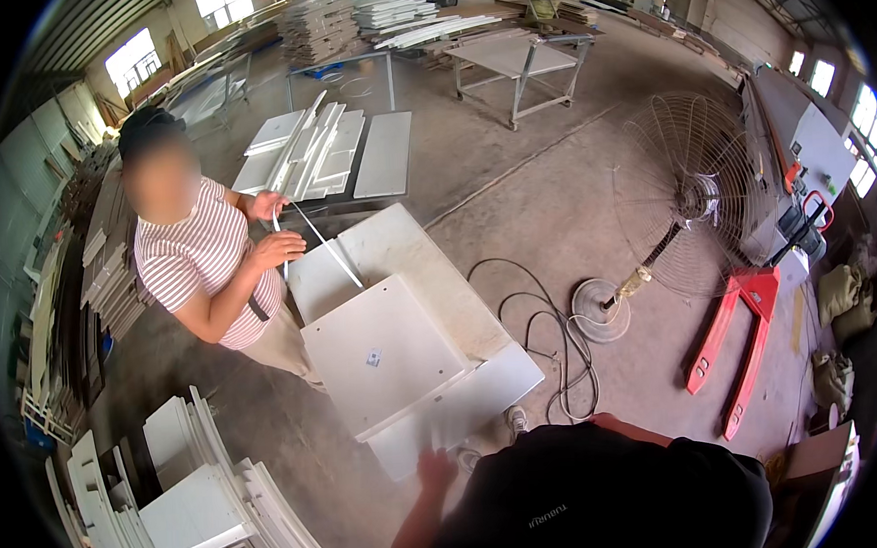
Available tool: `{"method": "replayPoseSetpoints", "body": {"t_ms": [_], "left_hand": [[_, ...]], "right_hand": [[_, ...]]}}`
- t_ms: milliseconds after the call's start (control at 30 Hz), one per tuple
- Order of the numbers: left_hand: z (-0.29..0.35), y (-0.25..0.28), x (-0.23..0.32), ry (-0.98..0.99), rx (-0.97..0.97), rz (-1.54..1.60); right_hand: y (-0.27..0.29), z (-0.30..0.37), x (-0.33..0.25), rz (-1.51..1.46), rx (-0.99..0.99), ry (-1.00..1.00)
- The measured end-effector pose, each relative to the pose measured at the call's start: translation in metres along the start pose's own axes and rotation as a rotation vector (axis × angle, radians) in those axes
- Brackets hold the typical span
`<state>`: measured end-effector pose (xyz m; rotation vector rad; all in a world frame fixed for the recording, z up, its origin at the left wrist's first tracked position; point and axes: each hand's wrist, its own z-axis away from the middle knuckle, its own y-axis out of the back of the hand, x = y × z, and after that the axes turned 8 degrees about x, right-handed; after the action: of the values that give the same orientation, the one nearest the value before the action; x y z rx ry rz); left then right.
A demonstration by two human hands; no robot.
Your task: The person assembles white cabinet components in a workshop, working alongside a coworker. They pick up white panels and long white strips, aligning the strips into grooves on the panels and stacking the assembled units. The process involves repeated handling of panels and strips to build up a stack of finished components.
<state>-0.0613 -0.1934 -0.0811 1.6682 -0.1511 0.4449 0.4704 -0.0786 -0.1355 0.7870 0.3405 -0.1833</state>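
My left hand is near the front edge of a low stack of pale panels, its fingers smeared by motion. Whether it touches anything cannot be made out. Of my right arm only a strip of skin shows beside my dark shirt; the hand is hidden. On top of the stack lies a squarish white panel with a small label and dark holes near its corners. Beneath it are a larger pale board and a white panel. Across the stack, a co-worker in a striped shirt holds a narrow white strip.
White boards lean in a group at the lower left. A large standing fan and a red pallet jack are at the right, with a dark cable looped on the floor. More panels lie beyond the co-worker.
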Motion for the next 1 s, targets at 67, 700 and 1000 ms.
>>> {"method": "replayPoseSetpoints", "body": {"t_ms": [67, 700, 1000], "left_hand": [[0.000, 0.009, 0.002, 0.031, -0.038, 0.003], [-0.013, -0.021, 0.061, 0.216, -0.170, 0.020], [0.025, -0.097, 0.111, 0.339, -0.258, 0.616]], "right_hand": [[0.010, -0.005, -0.018, 0.095, -0.027, 0.032], [0.052, -0.102, 0.046, 0.179, 0.042, 0.308], [0.120, -0.087, 0.054, -0.076, 0.064, 0.115]]}}
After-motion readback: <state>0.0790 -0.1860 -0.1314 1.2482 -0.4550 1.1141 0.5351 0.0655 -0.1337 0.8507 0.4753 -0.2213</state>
